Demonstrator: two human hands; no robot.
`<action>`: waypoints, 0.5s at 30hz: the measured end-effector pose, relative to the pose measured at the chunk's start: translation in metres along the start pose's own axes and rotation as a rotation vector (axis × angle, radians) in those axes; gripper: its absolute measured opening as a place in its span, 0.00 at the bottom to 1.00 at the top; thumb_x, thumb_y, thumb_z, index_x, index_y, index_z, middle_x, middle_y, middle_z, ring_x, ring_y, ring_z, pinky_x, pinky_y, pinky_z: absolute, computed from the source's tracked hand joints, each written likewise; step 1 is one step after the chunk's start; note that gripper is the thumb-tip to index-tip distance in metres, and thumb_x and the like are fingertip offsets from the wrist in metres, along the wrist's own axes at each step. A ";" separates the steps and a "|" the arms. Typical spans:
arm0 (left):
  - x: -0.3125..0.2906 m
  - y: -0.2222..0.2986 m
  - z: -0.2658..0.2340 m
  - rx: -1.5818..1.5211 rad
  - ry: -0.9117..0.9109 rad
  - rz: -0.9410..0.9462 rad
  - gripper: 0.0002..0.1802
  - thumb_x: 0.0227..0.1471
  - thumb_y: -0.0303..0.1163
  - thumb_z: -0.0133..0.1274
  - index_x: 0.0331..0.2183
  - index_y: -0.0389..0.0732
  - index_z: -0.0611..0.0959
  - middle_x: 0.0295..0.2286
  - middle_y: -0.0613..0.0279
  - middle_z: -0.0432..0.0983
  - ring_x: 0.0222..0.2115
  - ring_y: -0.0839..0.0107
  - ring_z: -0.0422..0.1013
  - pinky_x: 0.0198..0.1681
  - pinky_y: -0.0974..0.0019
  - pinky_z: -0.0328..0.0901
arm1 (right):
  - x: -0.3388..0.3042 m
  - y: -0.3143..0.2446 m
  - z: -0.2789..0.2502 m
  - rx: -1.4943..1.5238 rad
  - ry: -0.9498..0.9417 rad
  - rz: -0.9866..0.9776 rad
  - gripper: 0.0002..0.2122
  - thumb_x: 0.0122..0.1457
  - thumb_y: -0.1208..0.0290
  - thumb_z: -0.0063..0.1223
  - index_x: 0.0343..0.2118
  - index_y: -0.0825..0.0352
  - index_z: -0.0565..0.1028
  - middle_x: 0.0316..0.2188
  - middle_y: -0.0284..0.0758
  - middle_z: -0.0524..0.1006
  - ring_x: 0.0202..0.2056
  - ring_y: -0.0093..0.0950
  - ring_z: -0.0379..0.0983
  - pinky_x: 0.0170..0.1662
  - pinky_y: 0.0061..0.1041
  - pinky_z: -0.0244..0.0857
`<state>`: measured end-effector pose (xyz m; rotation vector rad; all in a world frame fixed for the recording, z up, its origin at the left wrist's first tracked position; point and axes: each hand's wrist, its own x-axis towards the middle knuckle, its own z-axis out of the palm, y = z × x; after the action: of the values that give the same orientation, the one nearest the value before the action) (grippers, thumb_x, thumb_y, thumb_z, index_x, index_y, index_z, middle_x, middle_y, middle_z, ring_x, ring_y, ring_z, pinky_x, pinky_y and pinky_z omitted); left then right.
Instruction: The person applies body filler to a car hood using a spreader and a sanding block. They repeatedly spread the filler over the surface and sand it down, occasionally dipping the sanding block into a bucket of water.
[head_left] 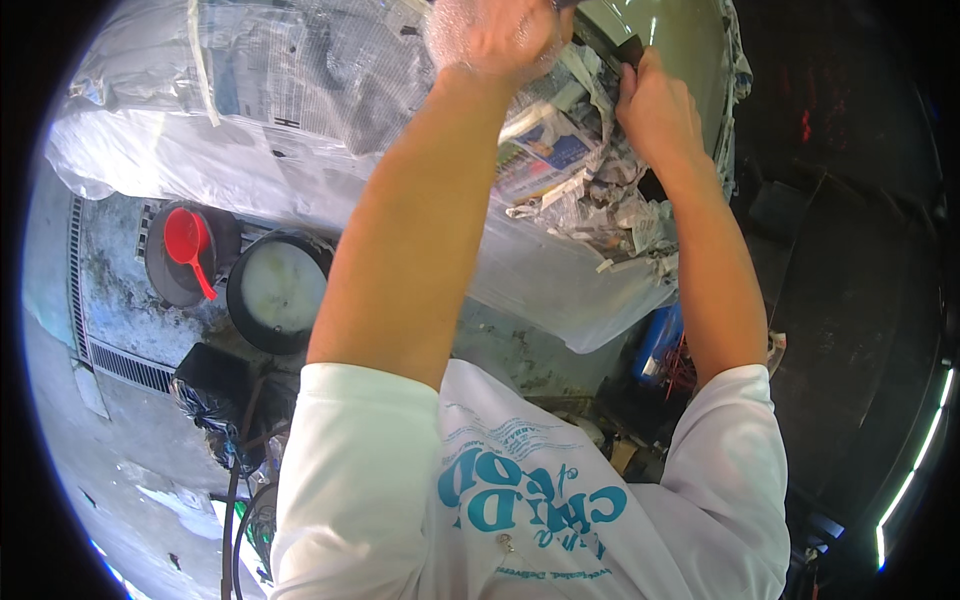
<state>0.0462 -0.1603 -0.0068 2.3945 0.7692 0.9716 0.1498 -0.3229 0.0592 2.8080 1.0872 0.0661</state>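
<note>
Upper left of the frame: grey-and-white printed newspaper sheeting (300,70) under clear plastic. Upper right: glossy olive-green curved panel (670,40). Left: bright red plastic scoop (188,245) in a dark bucket (160,275); beside it a black round bucket (275,290) holding milky liquid. Bottom: white shirt (530,500) with teal print.

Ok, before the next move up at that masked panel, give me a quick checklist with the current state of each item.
1. Left hand on the newspaper masking: ok, pressed on it, blurred.
2. Right hand grip on the small dark block: ok, fingers closed around it.
3. Block against the bare olive panel: cannot tell, contact is hidden.
4. Masking edge by the right hand: not ok, paper crumpled and torn.
5. Plastic sheet over the lower body: ok, draped down.
6. Floor below: black bucket and red scoop stand apart from the hands: ok.
</note>
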 end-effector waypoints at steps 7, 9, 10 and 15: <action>0.003 0.005 -0.008 -0.026 -0.115 -0.032 0.40 0.52 0.44 0.63 0.63 0.45 0.71 0.49 0.59 0.80 0.54 0.60 0.72 0.62 0.45 0.59 | -0.028 0.049 0.001 0.005 0.016 0.100 0.14 0.73 0.61 0.47 0.46 0.70 0.71 0.32 0.61 0.81 0.39 0.64 0.79 0.45 0.60 0.71; -0.003 0.003 0.009 0.042 0.037 -0.018 0.41 0.51 0.44 0.64 0.64 0.46 0.70 0.49 0.58 0.79 0.55 0.60 0.72 0.63 0.44 0.58 | -0.024 0.053 0.001 0.143 0.090 0.008 0.15 0.73 0.59 0.48 0.45 0.70 0.73 0.30 0.58 0.81 0.36 0.63 0.78 0.42 0.57 0.69; -0.003 0.002 0.011 0.038 0.086 -0.006 0.41 0.51 0.44 0.63 0.64 0.46 0.70 0.48 0.58 0.80 0.55 0.59 0.72 0.63 0.44 0.58 | -0.022 0.050 -0.001 0.245 0.130 -0.021 0.15 0.73 0.59 0.48 0.45 0.69 0.73 0.29 0.58 0.81 0.35 0.63 0.78 0.41 0.56 0.69; -0.002 0.002 0.006 0.022 0.073 -0.021 0.38 0.51 0.41 0.61 0.63 0.45 0.72 0.46 0.58 0.81 0.52 0.59 0.74 0.60 0.47 0.59 | -0.007 0.042 0.010 0.383 0.205 -0.110 0.15 0.72 0.57 0.49 0.42 0.68 0.75 0.27 0.55 0.80 0.33 0.60 0.78 0.38 0.53 0.69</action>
<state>0.0504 -0.1641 -0.0104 2.3764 0.8341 1.0516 0.1734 -0.3593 0.0549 3.1231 1.4362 0.1532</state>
